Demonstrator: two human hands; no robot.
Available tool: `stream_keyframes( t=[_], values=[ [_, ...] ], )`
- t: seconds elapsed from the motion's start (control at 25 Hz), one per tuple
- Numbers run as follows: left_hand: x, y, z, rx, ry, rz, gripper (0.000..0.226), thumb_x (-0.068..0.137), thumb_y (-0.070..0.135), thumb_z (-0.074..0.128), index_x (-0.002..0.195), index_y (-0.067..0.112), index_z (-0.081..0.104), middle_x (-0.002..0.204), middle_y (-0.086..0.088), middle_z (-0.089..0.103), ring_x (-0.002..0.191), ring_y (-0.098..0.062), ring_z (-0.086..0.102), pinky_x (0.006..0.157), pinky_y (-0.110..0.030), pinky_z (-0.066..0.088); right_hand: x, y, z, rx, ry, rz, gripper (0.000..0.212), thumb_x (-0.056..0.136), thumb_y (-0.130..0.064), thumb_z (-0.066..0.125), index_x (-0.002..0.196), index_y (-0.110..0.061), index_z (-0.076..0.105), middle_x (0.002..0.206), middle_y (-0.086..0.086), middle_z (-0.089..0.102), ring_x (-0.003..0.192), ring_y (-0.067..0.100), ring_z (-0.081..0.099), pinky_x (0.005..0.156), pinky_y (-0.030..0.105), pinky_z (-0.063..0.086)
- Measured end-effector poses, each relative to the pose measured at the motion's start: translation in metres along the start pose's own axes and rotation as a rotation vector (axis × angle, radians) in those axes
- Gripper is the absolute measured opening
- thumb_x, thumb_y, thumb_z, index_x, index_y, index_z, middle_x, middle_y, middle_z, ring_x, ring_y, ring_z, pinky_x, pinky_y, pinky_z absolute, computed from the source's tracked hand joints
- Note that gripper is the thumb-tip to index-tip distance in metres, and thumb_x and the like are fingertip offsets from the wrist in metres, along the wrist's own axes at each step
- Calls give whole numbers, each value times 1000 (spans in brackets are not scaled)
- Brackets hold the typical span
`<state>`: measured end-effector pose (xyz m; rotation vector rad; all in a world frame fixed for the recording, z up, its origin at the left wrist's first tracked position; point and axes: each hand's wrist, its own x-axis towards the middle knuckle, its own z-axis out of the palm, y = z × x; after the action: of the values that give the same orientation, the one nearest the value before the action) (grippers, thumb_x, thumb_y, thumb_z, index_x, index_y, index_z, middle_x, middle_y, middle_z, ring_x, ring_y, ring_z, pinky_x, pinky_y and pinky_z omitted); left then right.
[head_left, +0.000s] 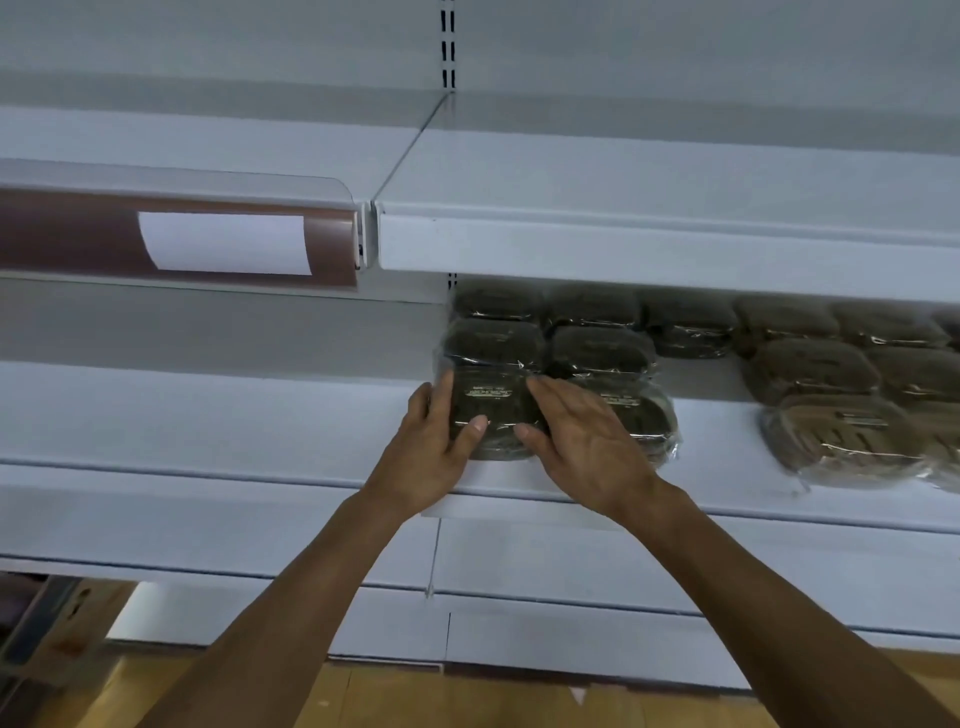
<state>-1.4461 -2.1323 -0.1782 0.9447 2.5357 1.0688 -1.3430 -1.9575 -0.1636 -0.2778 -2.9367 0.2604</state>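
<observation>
Left hand (436, 447) grips the dark wrapped packet (493, 410) at the shelf (208, 431) front edge, right hand (587, 447) flat, fingers straight against its right side; slick film may slip, or a shove could skew the neighbouring packet (644, 415).

The pack (493, 415) sits at the front of the shelf (208, 415), left hand (434, 452) on its left edge, right hand (582, 447) over its right. A neighbour (641, 415) lies just right of it, touching I think. More packs (597, 348) sit behind, another batch (841, 431) further right, and the top shelf (623, 182) is above.
</observation>
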Motion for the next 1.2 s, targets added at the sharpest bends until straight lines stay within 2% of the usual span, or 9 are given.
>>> stream_keyframes(
  t=[0.24, 0.32, 0.44, 0.56, 0.76, 0.88, 0.96, 1.08, 1.2],
  values=[
    [21, -10, -11, -92, 19, 6, 77, 89, 62, 54, 152, 47, 13, 148, 2, 34, 125, -15, 48, 99, -29, 45, 46, 9, 13, -6, 25, 42, 80, 93, -67, 12, 150, -15, 32, 152, 7, 39, 138, 27, 36, 115, 46, 30],
    [33, -8, -16, -141, 36, 4, 68, 92, 62, 49, 151, 46, 18, 150, 2, 31, 123, -10, 44, 94, -25, 43, 58, 11, 15, -34, 18, 63, 85, 91, -68, 7, 150, -12, 32, 152, 10, 37, 138, 30, 36, 114, 48, 30],
    [59, 0, -16, -208, 37, -46, 62, 98, 59, 40, 153, 42, 18, 157, 1, 23, 134, -19, 40, 95, -25, 37, 68, 7, 16, -107, 7, 53, 87, 90, -65, 2, 148, -9, 34, 152, 15, 38, 136, 33, 38, 114, 49, 28],
    [87, 3, -15, -327, 34, -97, 63, 97, 63, 39, 153, 40, 22, 155, 3, 29, 134, -16, 39, 99, -25, 31, 83, 7, 18, -137, 52, 86, 83, 92, -64, 12, 144, -6, 42, 147, 17, 43, 132, 36, 43, 113, 48, 27],
    [117, -9, -14, -441, 24, -135, 54, 99, 48, 51, 148, 27, 38, 119, 13, 49, 101, -7, 53, 83, -19, 40, 123, 29, 16, -48, -106, 190, 75, 100, -60, 23, 155, -10, 19, 162, 11, 18, 148, 26, 18, 120, 39, 9],
    [134, -19, -12, -615, 0, -179, 44, 98, 34, 58, 140, 24, 51, 128, 10, 61, 105, -13, 65, 74, -17, 50, 138, 35, 19, -69, -102, 182, 76, 99, -60, 21, 155, -8, 17, 161, 13, 20, 148, 27, 21, 119, 40, 11],
    [143, -19, -11, -699, 12, -208, 50, 98, 26, 60, 146, 24, 44, 127, 18, 54, 99, -2, 64, 64, -9, 47, 142, 35, 24, -99, -89, 181, 75, 99, -59, 21, 154, -8, 20, 159, 13, 27, 145, 29, 26, 117, 42, 16],
    [147, -22, -8, -683, 15, -205, 22, 98, 19, 59, 113, 34, 54, 93, 23, 62, 68, 13, 63, 55, -5, 45, 147, 37, 26, -109, -87, 163, 74, 97, -58, 20, 152, -8, 25, 156, 13, 33, 141, 29, 32, 114, 44, 20],
    [148, -29, -6, -688, 26, -194, 20, 95, 22, 62, 112, 34, 63, 104, 8, 72, 88, -4, 71, 65, -14, 52, 146, 37, 26, -116, -88, 143, 70, 97, -56, 21, 148, -10, 32, 152, 13, 39, 138, 28, 37, 113, 43, 23]
  ],
)
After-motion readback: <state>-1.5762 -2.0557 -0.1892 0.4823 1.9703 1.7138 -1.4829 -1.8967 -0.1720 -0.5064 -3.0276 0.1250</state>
